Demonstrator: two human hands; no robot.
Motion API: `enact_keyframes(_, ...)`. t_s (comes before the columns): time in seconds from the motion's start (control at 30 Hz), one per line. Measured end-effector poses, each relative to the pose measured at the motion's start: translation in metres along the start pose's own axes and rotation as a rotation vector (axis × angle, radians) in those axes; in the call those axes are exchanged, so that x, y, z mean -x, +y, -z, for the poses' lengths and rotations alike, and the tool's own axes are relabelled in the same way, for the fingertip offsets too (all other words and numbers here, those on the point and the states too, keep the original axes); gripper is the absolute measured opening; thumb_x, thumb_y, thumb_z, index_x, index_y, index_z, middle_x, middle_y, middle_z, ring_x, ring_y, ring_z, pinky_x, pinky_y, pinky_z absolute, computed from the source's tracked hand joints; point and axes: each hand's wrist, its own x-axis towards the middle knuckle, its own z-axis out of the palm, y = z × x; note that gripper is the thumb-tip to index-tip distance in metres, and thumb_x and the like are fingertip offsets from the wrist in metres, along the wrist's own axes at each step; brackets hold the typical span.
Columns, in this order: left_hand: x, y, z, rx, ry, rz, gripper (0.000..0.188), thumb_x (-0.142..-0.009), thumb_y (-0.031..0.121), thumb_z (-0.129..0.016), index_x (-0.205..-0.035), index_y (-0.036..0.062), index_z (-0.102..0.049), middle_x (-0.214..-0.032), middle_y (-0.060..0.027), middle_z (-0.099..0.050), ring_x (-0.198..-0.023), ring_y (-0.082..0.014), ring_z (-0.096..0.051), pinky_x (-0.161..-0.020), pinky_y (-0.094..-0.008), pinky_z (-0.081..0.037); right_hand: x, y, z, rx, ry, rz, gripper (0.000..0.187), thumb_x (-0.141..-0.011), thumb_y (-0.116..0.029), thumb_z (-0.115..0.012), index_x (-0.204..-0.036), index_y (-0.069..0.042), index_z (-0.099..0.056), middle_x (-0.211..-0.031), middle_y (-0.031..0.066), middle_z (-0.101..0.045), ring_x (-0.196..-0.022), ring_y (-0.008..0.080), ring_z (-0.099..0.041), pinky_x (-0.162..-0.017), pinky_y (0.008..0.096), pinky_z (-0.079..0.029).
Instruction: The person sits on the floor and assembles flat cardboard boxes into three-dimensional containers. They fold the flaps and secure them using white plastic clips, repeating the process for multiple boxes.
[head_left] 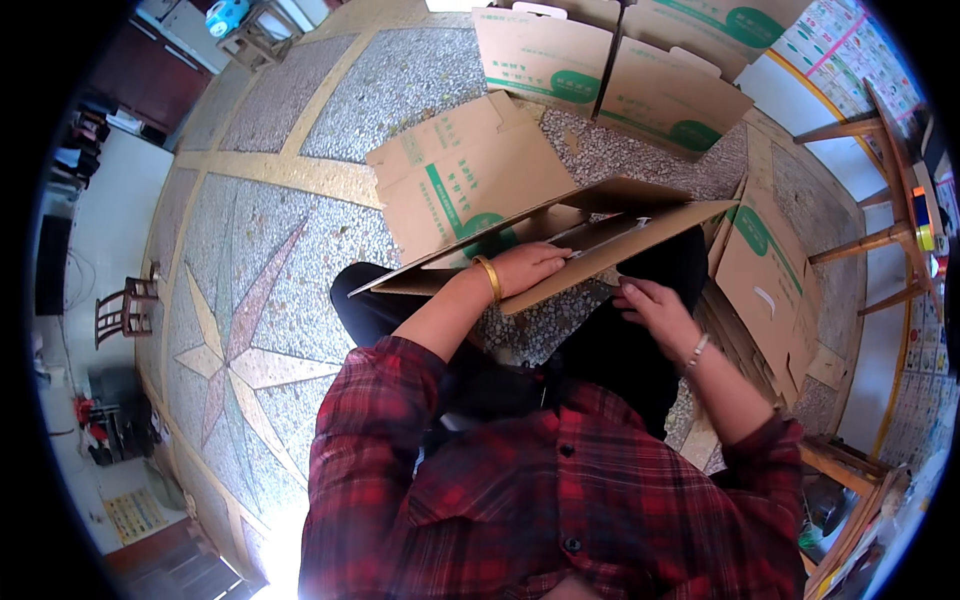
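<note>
One half-folded brown cardboard carton (pixel 640 245), slanted lengthwise near-left to far-right over the black-clad lap (pixel 605 360), is touched by the straight-fingered left hand (pixel 528 270); nearby rightward, the right hand (pixel 656 312) is half-curled; neither grip's hold can be told.

Your bare left hand (pixel 525 270) is covering part of the half-open brown cardboard box (pixel 610 262), whose panels are partly hiding your black-trousered legs (pixel 615 350). Your bare right hand (pixel 658 312) is curling, leaving any grip unclear. The view's top edge is cropping the rearmost green-printed brown carton (pixel 690 25).
</note>
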Motion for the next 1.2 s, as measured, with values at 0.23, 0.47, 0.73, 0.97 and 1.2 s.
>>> enact_keyframes(0.23,0.000,0.022,0.008,0.020,-0.043,0.075,0.049,-0.093,0.039,-0.038,-0.122,0.0015,-0.048,-0.122,-0.0143,-0.051,-0.116,-0.0240,-0.045,-0.099,-0.0304,-0.032,-0.075,0.057,-0.044,-1.186,0.130,0.200,0.034,-0.091,-0.033,-0.047,-0.107,-0.003,-0.051,-0.103,0.0140,-0.058,-0.101,0.0256,-0.053,-0.090,0.0376,-0.041)
enact_keyframes(0.47,0.005,0.022,0.007,0.068,0.009,0.032,0.051,-0.093,0.040,-0.037,-0.123,-0.0006,-0.047,-0.120,-0.0146,-0.052,-0.115,-0.0231,-0.046,-0.099,-0.0302,-0.032,-0.095,0.045,-0.043,-1.298,0.069,0.336,0.023,-0.092,-0.030,-0.044,-0.089,-0.008,-0.050,-0.077,0.0037,-0.054,-0.073,0.0177,-0.052,-0.071,0.0327,-0.044)
enact_keyframes(0.73,0.064,0.120,0.031,-0.123,0.200,-0.226,0.037,-0.090,0.022,-0.046,-0.117,-0.0017,-0.051,-0.119,-0.0166,-0.052,-0.112,-0.0274,-0.048,-0.095,-0.0348,-0.036,-0.094,0.040,-0.042,-1.101,0.262,0.332,0.021,-0.093,-0.027,-0.042,-0.082,-0.009,-0.047,-0.062,-0.0016,-0.046,-0.052,0.0092,-0.040,-0.049,0.0243,-0.036)
enact_keyframes(0.97,0.069,0.139,0.045,-0.668,0.741,-0.104,0.036,-0.080,0.015,-0.058,-0.112,-0.0011,-0.054,-0.103,-0.0212,-0.058,-0.098,-0.0360,-0.054,-0.085,-0.0385,-0.043,-0.091,0.041,-0.038,-0.999,0.312,0.238,0.026,-0.091,-0.032,-0.045,-0.092,-0.007,-0.050,-0.072,0.0030,-0.052,-0.064,0.0131,-0.051,-0.054,0.0278,-0.043)
enact_keyframes(1.2,0.072,0.090,0.029,-0.482,0.364,-0.015,0.037,-0.081,0.010,-0.054,-0.117,0.0066,-0.052,-0.107,-0.0156,-0.058,-0.097,-0.0335,-0.055,-0.083,-0.0373,-0.044,-0.027,-0.005,-0.034,-1.011,0.105,-0.033,0.068,-0.087,-0.055,-0.041,-0.131,-0.005,-0.031,-0.126,0.0185,-0.042,-0.121,0.0314,-0.037,-0.090,0.0506,-0.036)
